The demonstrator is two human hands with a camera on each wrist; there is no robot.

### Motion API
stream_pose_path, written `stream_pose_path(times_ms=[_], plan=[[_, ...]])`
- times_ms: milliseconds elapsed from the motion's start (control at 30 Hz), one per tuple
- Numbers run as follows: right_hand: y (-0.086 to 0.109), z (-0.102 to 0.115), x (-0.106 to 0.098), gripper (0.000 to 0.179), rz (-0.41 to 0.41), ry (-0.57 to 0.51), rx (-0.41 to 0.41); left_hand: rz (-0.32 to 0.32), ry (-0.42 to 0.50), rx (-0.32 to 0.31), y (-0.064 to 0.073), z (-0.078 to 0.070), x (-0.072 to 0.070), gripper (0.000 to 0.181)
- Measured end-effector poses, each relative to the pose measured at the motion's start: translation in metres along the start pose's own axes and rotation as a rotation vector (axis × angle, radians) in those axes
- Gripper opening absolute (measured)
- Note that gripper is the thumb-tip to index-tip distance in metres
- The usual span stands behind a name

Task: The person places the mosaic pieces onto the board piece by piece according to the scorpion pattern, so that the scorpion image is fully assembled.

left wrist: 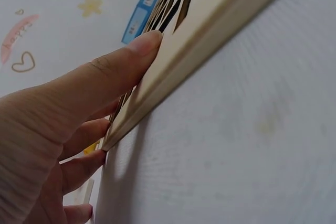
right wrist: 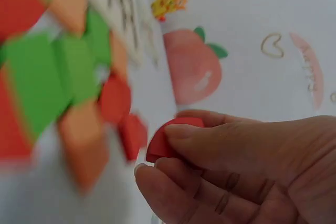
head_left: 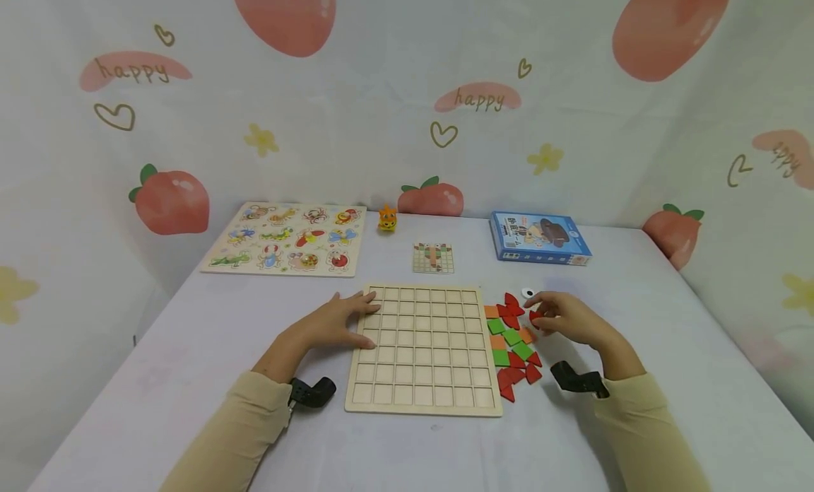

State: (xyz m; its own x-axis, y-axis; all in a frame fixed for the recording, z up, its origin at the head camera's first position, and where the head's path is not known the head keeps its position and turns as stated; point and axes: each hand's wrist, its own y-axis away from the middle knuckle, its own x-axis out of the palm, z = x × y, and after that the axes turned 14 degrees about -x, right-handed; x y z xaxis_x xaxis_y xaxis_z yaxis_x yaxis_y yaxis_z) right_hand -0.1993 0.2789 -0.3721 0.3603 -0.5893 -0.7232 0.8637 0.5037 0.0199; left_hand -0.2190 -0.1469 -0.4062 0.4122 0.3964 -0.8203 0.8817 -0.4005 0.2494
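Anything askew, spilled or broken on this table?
Nothing stands out. Pieces lie at mixed angles beside the board, reading as loose parts rather than a spill; the right hand pinches a red piece. No damage visible.

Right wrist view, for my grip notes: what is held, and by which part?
A red piece, pinched by the right hand, thumb on its flat face; far side hidden.

The backdrop cloth (head_left: 356,110) bears the word "happy" in script lettering: complete at left and centre, legible only as "appy" at right. The blue box (head_left: 540,239) carries characters on its lid, too small to read reliably.
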Motion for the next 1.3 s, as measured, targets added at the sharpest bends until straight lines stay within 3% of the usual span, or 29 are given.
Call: stream_pose_path(times_ms=[200,433,667,867,1100,1300], plan=[[-0.028,0.018,0.004,0.024,-0.045,-0.053,-0.064,0.007,-0.007,0.005,-0.004,0.000,-0.001,0.075],[-0.065,0.032,0.022,0.025,-0.118,-0.191,-0.111,0.006,-0.009,-0.004,-0.004,-0.001,-0.001,0.075],[-0.092,0.037,0.045,0.024,-0.216,-0.269,-0.042,0.006,0.021,0.011,-0.001,0.001,-0.001,0.074],[-0.104,0.035,0.057,0.024,-0.262,-0.368,0.023,0.005,0.021,-0.001,-0.001,0.001,0.002,0.073],[-0.106,0.028,0.065,0.020,-0.266,-0.336,0.055,-0.002,0.038,0.020,-0.001,-0.001,0.003,0.074],[-0.106,0.026,0.069,0.017,-0.259,-0.313,0.051,0.002,0.029,-0.005,-0.001,-0.001,0.004,0.075]])
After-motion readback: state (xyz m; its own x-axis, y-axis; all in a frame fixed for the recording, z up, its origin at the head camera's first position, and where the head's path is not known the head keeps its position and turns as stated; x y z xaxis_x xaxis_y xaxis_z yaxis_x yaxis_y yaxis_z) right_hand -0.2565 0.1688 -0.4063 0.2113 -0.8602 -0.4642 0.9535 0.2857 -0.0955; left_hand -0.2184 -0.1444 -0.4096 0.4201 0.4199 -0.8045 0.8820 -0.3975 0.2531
